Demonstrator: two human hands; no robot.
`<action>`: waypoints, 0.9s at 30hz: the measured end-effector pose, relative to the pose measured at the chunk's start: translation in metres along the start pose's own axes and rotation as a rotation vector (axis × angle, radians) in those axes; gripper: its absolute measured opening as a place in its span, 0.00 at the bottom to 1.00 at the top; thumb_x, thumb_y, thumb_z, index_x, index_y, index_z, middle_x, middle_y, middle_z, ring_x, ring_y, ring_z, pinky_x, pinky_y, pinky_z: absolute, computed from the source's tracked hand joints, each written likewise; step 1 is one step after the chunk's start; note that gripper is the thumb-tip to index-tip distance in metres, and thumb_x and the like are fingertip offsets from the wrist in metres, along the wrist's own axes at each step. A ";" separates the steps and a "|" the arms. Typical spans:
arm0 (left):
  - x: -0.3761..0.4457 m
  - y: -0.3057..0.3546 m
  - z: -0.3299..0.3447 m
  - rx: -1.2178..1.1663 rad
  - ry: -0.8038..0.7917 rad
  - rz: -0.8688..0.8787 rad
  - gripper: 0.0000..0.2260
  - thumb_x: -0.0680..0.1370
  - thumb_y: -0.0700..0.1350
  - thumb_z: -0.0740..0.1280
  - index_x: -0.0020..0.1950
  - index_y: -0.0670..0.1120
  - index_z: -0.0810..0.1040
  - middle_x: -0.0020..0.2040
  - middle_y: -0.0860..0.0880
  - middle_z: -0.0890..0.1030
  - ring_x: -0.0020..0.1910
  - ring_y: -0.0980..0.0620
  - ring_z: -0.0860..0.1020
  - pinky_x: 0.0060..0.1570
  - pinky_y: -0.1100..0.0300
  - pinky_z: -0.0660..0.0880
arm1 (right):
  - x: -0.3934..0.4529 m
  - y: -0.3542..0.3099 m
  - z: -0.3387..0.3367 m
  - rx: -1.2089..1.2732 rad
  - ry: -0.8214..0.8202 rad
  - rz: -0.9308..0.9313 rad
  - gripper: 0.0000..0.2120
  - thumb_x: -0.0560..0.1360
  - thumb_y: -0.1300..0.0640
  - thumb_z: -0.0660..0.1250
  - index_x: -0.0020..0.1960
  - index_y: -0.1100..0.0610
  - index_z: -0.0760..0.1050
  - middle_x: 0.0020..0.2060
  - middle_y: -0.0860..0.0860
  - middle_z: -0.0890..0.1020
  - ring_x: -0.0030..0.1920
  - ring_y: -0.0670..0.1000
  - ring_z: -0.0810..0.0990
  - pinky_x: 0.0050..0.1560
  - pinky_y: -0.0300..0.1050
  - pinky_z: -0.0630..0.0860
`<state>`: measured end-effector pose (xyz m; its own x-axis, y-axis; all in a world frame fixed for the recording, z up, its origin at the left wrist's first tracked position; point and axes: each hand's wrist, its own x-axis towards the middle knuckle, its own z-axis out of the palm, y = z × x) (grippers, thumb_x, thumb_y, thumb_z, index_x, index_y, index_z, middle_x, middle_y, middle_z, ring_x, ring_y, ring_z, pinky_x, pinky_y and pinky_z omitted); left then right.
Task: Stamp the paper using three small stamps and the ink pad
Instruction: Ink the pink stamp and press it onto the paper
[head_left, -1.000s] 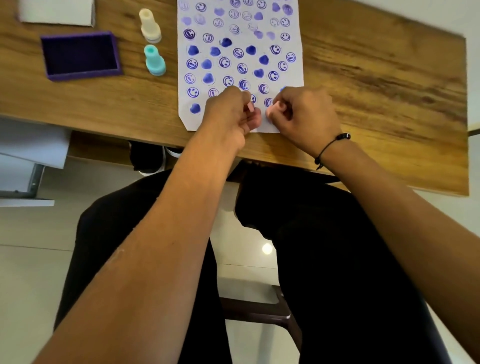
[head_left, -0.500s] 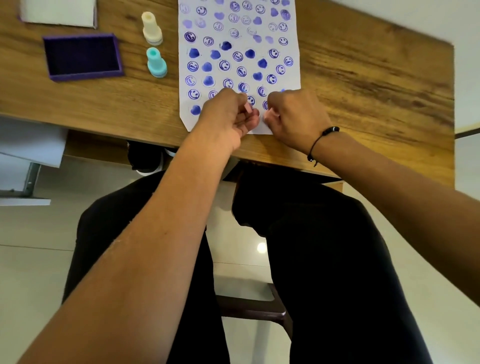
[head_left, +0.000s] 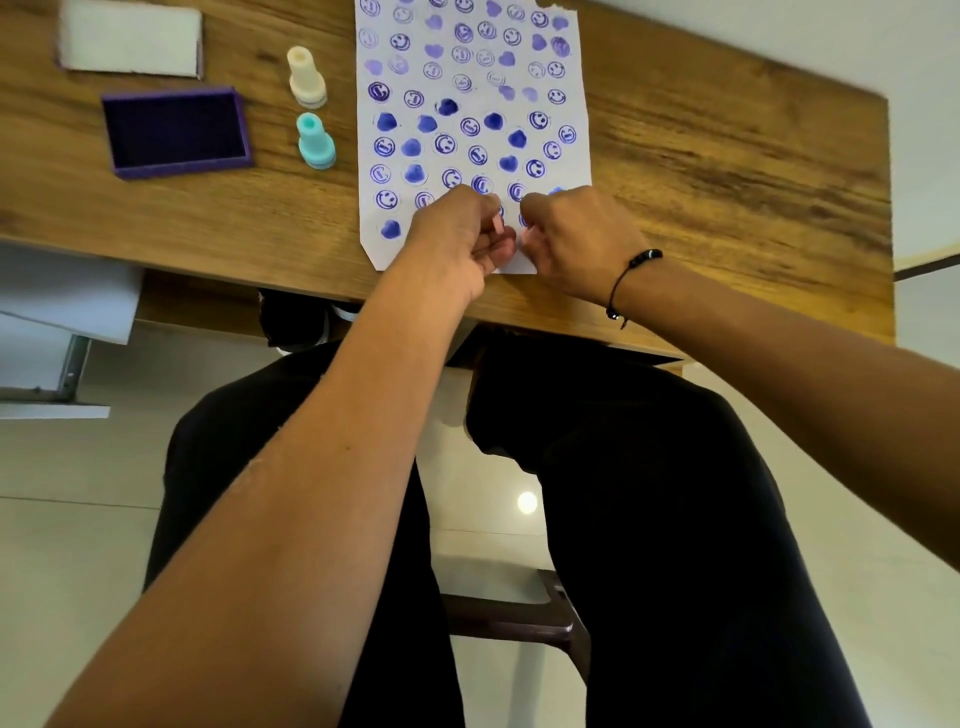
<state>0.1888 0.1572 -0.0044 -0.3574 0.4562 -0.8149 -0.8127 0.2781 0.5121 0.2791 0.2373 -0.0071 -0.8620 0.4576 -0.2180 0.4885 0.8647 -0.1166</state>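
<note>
Two stamps (head_left: 310, 109) stand beside one ink pad (head_left: 176, 132); left hand (head_left: 460, 236) and right hand (head_left: 576, 239) clenched on one paper (head_left: 470, 104)

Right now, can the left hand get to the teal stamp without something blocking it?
Probably yes. The teal stamp stands free on the table, left of the paper, with bare wood toward the left hand. But that hand seems to pinch something small and pink.
</note>
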 end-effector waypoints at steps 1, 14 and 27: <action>-0.001 0.000 0.000 -0.006 0.004 0.000 0.08 0.77 0.38 0.61 0.38 0.40 0.73 0.33 0.46 0.74 0.32 0.52 0.76 0.27 0.66 0.76 | 0.001 0.000 -0.002 -0.021 -0.019 -0.005 0.08 0.74 0.59 0.59 0.49 0.63 0.71 0.44 0.65 0.79 0.45 0.65 0.76 0.35 0.47 0.62; -0.022 0.016 -0.004 -0.082 -0.066 0.104 0.08 0.75 0.32 0.60 0.37 0.38 0.73 0.33 0.44 0.73 0.33 0.50 0.74 0.31 0.64 0.78 | -0.045 0.013 -0.061 0.487 0.251 0.271 0.13 0.73 0.54 0.67 0.48 0.65 0.77 0.39 0.57 0.79 0.34 0.50 0.74 0.35 0.44 0.72; -0.035 0.018 -0.004 -0.055 -0.291 0.113 0.08 0.76 0.37 0.64 0.38 0.38 0.75 0.37 0.45 0.79 0.40 0.51 0.77 0.40 0.63 0.76 | -0.031 -0.008 -0.062 1.073 0.220 0.278 0.03 0.71 0.60 0.69 0.39 0.58 0.77 0.30 0.54 0.79 0.21 0.43 0.75 0.24 0.37 0.74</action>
<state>0.1843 0.1424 0.0326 -0.3065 0.7067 -0.6377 -0.8018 0.1694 0.5731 0.2934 0.2293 0.0610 -0.6586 0.7244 -0.2037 0.4394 0.1504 -0.8856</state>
